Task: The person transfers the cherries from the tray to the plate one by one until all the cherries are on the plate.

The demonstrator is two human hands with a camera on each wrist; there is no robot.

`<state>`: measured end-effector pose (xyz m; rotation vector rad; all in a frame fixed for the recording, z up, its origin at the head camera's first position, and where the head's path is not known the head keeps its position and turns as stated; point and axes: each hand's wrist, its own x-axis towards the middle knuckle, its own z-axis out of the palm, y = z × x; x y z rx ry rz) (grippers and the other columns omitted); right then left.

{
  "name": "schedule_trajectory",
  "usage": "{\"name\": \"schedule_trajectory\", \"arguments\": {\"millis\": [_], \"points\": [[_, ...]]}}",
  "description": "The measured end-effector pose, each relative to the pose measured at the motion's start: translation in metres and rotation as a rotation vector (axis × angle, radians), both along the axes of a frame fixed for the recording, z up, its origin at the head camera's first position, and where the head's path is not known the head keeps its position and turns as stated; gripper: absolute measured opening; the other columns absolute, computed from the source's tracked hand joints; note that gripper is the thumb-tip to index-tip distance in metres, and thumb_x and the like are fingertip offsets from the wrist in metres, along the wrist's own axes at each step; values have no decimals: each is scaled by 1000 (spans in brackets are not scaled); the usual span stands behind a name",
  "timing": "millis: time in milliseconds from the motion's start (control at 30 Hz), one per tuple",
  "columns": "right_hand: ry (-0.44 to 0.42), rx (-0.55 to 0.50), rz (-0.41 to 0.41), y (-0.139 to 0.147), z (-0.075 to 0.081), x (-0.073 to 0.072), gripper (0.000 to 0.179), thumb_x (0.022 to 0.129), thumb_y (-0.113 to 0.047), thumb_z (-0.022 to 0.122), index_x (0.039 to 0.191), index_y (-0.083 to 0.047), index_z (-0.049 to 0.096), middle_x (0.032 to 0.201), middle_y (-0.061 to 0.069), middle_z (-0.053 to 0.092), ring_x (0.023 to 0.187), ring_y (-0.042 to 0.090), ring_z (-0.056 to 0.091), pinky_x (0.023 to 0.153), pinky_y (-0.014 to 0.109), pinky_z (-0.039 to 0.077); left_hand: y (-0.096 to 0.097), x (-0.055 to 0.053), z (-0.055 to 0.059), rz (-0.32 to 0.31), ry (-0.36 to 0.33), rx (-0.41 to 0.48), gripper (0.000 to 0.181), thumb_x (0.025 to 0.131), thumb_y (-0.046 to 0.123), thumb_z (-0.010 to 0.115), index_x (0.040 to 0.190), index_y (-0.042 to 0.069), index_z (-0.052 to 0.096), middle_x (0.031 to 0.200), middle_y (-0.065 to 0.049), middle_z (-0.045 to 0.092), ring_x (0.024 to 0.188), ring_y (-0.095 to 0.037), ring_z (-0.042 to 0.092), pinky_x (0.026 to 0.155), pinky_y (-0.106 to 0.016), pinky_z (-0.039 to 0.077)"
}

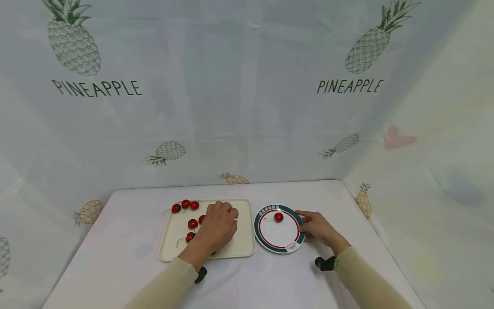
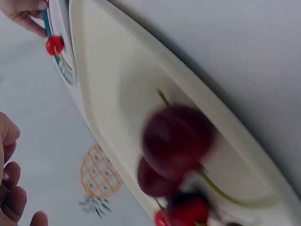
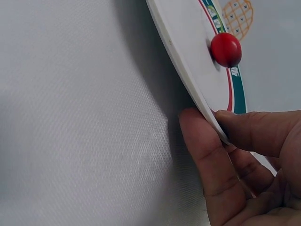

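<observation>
My left hand is over a cream rectangular tray, its fingers loosely bent. No cherry shows between the thumb and fingertips at the edge of the left wrist view. Under and beside this hand, several dark red cherries with green stems lie in the tray. My right hand pinches the right rim of a round white plate with a green and red border. The thumb is on top and fingers are beneath in the right wrist view. One bright red cherry sits on the plate.
A white cloth-covered table carries the tray and plate side by side. Behind it hangs a pale curtain printed with pineapples. A few cherries lie at the tray's far left corner. Black straps are on both wrists.
</observation>
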<state>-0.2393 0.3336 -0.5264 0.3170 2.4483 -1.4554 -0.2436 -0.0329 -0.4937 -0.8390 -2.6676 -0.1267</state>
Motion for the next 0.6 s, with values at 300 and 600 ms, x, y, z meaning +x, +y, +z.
{"name": "schedule_trajectory", "arguments": {"millis": [300, 600], "points": [[0, 1, 2, -1, 0, 1, 64, 94, 2, 71, 155, -9, 52, 141, 28, 59, 81, 24, 66, 69, 36, 61, -73, 10, -5, 77, 25, 99, 17, 97, 23, 71, 110, 12, 69, 114, -7, 65, 107, -29, 52, 91, -47, 43], [-19, -19, 12, 0, 3, 1, 64, 95, 3, 69, 155, -9, 51, 139, 25, 59, 82, 24, 66, 70, 36, 60, -133, 23, -17, 230, -42, 112, 22, 95, 22, 75, 111, 10, 69, 114, -11, 65, 111, -35, 54, 96, -55, 44]]}}
